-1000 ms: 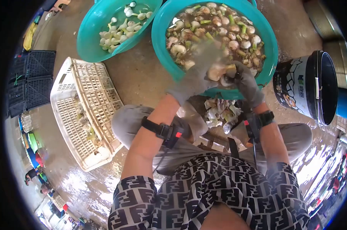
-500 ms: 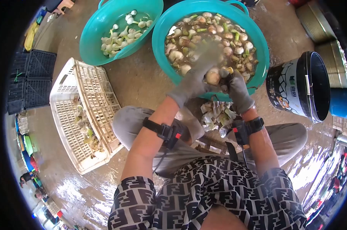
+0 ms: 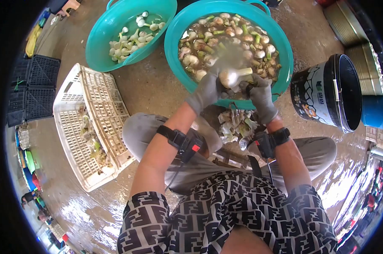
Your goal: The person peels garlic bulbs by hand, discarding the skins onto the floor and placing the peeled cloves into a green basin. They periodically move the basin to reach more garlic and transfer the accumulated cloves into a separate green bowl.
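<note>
The big teal basin (image 3: 284, 63) at the top centre of the frame is full of murky water and unpeeled garlic-like bulbs with green stalks, and the person works just at its near rim; a smaller teal basin (image 3: 99, 53) at the upper left holds the clean white ones, and a white crate (image 3: 73, 122) lies at the left with scraps in it. Both hands wear grey gloves. The left hand (image 3: 208, 91) is closed around a pale bulb (image 3: 231, 77), its stalk pointing right, while the right hand (image 3: 259, 95) pinches at the stalk end (whether it grips a small blade there I cannot tell). To do this well, I judge the left hand should keep the bulb firm and turn it slowly while the right strips the outer skin away from the body, letting the peelings drop onto the heap of skins (image 3: 236, 125) below the hands in mid-frame. Compared with half a second ago, the bulb sits a little higher and looks cleaner and whiter, the stalk now shows plainly, and the black bucket (image 3: 322, 91) at the right has slid slightly leftward in view.
</note>
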`<state>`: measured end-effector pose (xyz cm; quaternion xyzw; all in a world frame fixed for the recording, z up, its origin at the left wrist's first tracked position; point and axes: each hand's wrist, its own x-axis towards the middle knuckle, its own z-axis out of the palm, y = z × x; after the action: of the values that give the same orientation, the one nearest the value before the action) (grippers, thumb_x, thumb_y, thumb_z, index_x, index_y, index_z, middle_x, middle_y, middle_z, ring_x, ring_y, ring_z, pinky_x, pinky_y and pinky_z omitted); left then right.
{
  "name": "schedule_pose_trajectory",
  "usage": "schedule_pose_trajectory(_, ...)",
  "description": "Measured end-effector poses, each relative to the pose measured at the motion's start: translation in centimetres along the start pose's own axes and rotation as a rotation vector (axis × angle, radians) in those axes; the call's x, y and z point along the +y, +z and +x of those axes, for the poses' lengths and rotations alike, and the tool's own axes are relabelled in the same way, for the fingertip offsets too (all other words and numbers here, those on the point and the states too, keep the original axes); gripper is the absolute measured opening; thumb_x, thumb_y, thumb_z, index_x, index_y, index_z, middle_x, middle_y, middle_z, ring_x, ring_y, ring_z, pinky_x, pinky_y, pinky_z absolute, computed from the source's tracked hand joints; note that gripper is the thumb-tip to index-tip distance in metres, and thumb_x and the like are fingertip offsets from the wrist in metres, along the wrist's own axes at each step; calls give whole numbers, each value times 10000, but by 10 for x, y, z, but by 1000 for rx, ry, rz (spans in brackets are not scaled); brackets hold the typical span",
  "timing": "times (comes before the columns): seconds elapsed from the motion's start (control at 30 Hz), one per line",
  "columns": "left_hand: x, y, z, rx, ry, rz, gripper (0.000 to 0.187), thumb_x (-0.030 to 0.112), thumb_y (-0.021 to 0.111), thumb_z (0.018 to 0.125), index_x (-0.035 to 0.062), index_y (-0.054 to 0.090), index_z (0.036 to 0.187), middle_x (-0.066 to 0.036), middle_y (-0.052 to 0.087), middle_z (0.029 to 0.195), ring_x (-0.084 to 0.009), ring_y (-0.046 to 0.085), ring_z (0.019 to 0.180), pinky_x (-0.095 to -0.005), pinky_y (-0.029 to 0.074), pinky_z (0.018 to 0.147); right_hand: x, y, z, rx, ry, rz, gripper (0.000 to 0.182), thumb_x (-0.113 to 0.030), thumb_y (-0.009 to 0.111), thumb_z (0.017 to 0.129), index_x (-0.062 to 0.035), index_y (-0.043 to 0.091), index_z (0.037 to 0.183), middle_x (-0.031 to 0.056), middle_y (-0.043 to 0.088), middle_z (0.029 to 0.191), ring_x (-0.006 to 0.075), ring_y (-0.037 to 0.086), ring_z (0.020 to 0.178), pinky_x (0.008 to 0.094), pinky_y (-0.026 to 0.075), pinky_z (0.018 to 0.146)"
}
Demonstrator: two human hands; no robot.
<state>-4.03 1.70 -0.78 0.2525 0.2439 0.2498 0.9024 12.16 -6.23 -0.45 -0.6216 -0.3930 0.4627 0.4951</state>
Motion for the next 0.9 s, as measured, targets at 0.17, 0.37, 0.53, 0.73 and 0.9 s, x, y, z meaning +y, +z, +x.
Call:
schedule_pose_trajectory(0.17,-16,-6,12,141,213,551,497,520,460,876,63,525,1061,-24,574,760,-80,531,540,-202,414,414,12,-6,1,6,-164,-77,269,31,582,792,-5,591,1058,30,640,857,76,584,722,221,483,616)
schedule_pose_trajectory(0.37,6,13,-2,55,-42,136,377,457,435,899,100,551,932,-4,537,634,-59,425,395,-184,311,344,37,-23,-11,-57,-324,-208,252,30,586,771,0,592,1021,64,607,938,114,574,823,234,457,755)
schedule_pose_trajectory(0.53,3,-2,16,378,326,1066,427,482,557,830,63,628,876,-17,580,652,-67,520,530,-218,399,473,16,-29,-17,58,-563,-654,212,31,578,760,18,590,971,88,612,881,142,588,807,242,463,743)
schedule_pose_trajectory(0.73,-11,-4,22,352,216,1096,406,402,652,797,30,649,957,-59,649,767,-73,576,666,-240,464,593,6,-30,-25,14,-47,-98,201,-42,650,722,-5,605,914,77,641,824,187,612,745,290,480,693)
schedule_pose_trajectory(0.9,-9,-21,23,7,414,829,310,310,640,826,38,643,974,-46,652,879,-87,587,744,-268,489,681,7,-49,-42,42,-172,-307,216,-52,674,693,-6,628,899,65,655,833,120,606,764,265,476,683)
